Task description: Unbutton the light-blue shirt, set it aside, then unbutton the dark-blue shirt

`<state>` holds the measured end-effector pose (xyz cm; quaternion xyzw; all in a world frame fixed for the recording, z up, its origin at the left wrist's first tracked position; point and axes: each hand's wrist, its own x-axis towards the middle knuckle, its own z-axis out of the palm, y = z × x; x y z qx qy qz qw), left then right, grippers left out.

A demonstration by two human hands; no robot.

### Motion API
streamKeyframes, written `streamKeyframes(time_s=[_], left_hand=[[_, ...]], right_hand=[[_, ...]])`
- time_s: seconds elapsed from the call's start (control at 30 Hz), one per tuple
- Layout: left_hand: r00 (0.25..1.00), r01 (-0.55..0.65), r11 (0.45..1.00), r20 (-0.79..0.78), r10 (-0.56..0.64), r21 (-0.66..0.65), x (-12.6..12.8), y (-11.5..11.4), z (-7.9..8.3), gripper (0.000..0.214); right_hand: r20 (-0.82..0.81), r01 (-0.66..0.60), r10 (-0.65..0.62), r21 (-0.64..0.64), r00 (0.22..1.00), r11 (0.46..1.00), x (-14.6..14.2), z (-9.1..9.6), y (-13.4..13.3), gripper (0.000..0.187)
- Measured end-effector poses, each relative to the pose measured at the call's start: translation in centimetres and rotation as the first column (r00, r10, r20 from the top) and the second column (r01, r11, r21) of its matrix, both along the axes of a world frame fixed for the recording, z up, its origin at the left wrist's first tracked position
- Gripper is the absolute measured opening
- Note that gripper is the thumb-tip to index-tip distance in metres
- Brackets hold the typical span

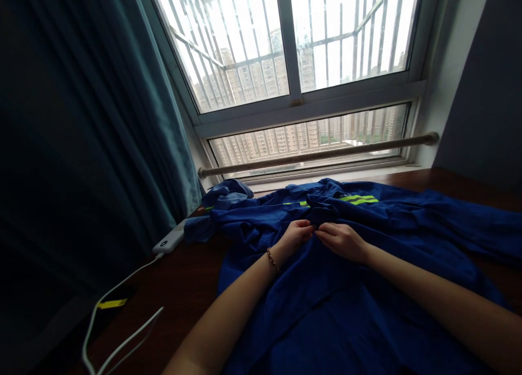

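Observation:
A blue work jacket [391, 233] with yellow-green stripes lies spread over a dark wooden surface. Near its middle, my left hand [297, 236] pinches the front edge of the fabric; a bracelet circles that wrist. My right hand [340, 240] grips the same edge from the other side, its fingertips almost touching those of the left. Both hands are closed, and the small spot between the fingertips is too dark to make out, so a button or fastener there cannot be told. Folds of cloth stand up just beyond the fingers.
A white power strip [169, 240] with a white cable [118, 282] lies at the left, by a blue curtain [163, 147]. A yellow tag [112, 304] is on the cable. Behind the jacket, a metal rail [318, 157] crosses the barred window [293, 100]. Brown wood [448, 180] shows at right.

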<state>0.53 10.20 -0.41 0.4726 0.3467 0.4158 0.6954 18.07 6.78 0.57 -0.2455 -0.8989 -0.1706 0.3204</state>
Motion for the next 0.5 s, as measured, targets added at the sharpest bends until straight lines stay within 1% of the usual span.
streamKeyframes(time_s=[0.1,0.17,0.23,0.33,0.4,0.43,0.47,0.5], left_hand=[[0.998,-0.014,0.998,-0.065,0.019,0.066,0.1,0.1,-0.1,0.03],[0.992,-0.05,0.989,-0.105,0.064,0.137,0.2,0.2,-0.1,0.031],[0.983,-0.085,0.973,-0.142,0.117,0.216,0.4,0.2,0.0,0.031],[0.964,-0.101,0.933,-0.199,0.178,0.345,0.5,-0.1,0.4,0.028],[0.936,-0.105,0.884,-0.255,0.242,0.456,0.7,-0.6,0.9,0.023],[0.91,-0.105,0.843,-0.291,0.296,0.528,0.8,-1.0,1.1,0.02],[0.874,-0.095,0.788,-0.328,0.358,0.608,0.8,-1.4,1.3,0.016],[0.832,-0.065,0.721,-0.362,0.421,0.69,0.9,-1.7,1.5,0.013]], right_hand=[[0.001,0.034,-0.034,-0.032,0.999,0.999,-0.2,0.1,-0.1,0.025],[-0.013,0.049,-0.051,-0.076,0.999,0.996,-0.2,0.3,-0.2,0.024],[-0.035,0.046,-0.051,-0.134,0.998,0.99,-0.3,0.4,-0.1,0.022],[-0.11,0.023,-0.049,-0.226,0.993,0.974,-0.3,0.4,0.1,0.018],[-0.17,0.013,-0.064,-0.283,0.983,0.959,-0.3,0.2,0.3,0.014],[-0.19,0.013,-0.074,-0.304,0.979,0.953,-0.3,0.0,0.4,0.013],[-0.197,0.017,-0.084,-0.317,0.977,0.948,-0.3,-0.2,0.5,0.012],[-0.194,0.025,-0.091,-0.32,0.977,0.947,-0.3,-0.3,0.5,0.012]])
